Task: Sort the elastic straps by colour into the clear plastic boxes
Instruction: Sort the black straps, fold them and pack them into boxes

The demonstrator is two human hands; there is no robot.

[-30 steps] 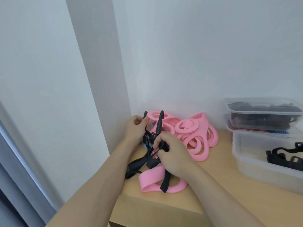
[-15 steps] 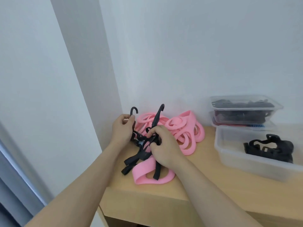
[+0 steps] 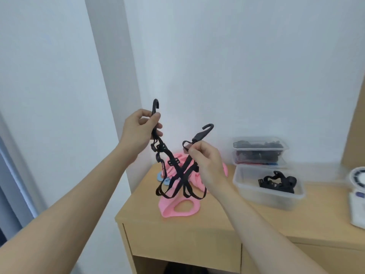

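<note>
Holding a tangle of black hooked straps [image 3: 178, 175] in the air above the table [image 3: 197, 224], the person is at the separating step. The left hand [image 3: 138, 131] has its fingers curled around the shank of one hook. The right hand [image 3: 205, 159] pinches the strap just under the second hook, fingers closed on it. The loops cross and hang over the pink straps [image 3: 177, 209], which lie on the table near the wall corner. I cannot tell if the lowest loops touch them. The next move, in my judgement, calls for carrying the black bundle to the right and lowering it into the open clear box [image 3: 266, 198], where black straps lie, without catching the rim.
</note>
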